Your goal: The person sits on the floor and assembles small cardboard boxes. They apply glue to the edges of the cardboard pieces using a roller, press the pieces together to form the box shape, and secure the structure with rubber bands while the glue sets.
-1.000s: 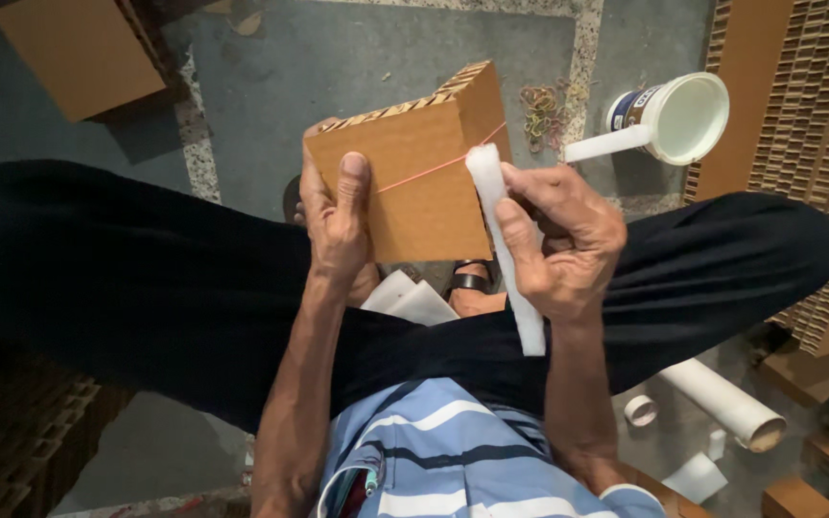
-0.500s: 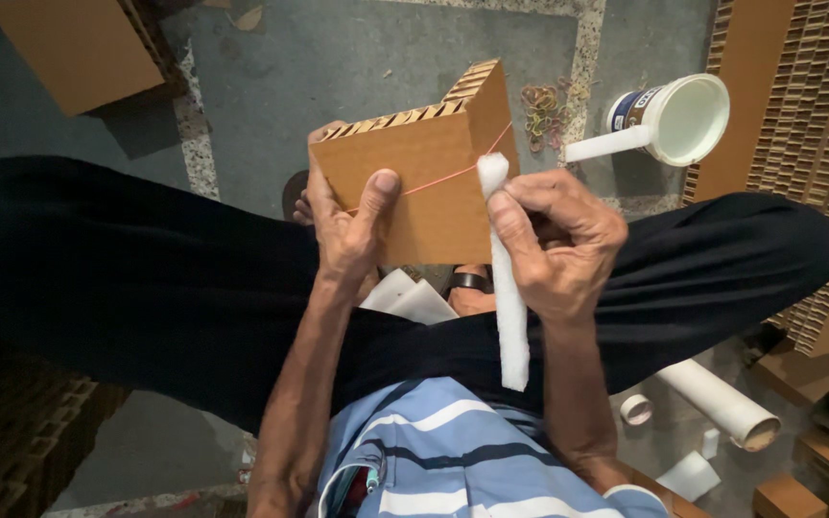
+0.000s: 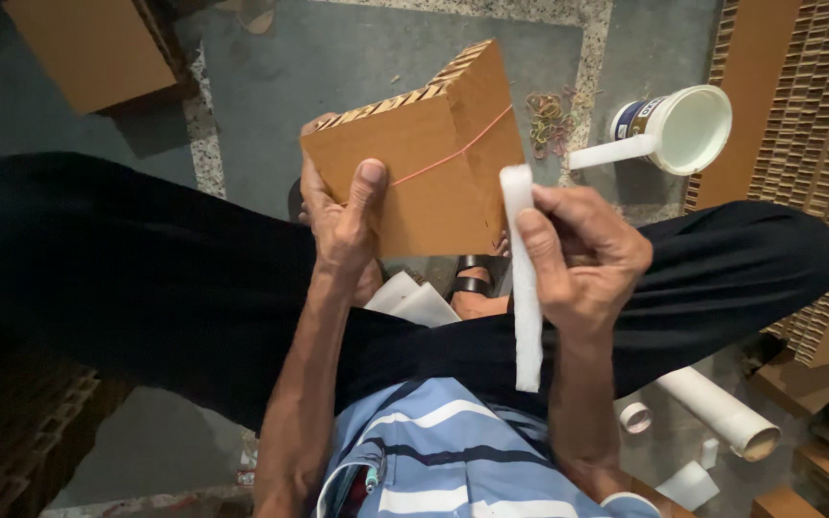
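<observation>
your left hand grips a bundle of corrugated cardboard above your lap, thumb pressed flat on its face, a rubber band around it. your right hand pinches a white foam strip just beside it. the bundle looks light and stiff; the strip soft, best held near its top.

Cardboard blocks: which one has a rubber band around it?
The block in the left hand. A thin orange band crosses its face. The brown block on the floor at the top left has no band that shows.
</observation>
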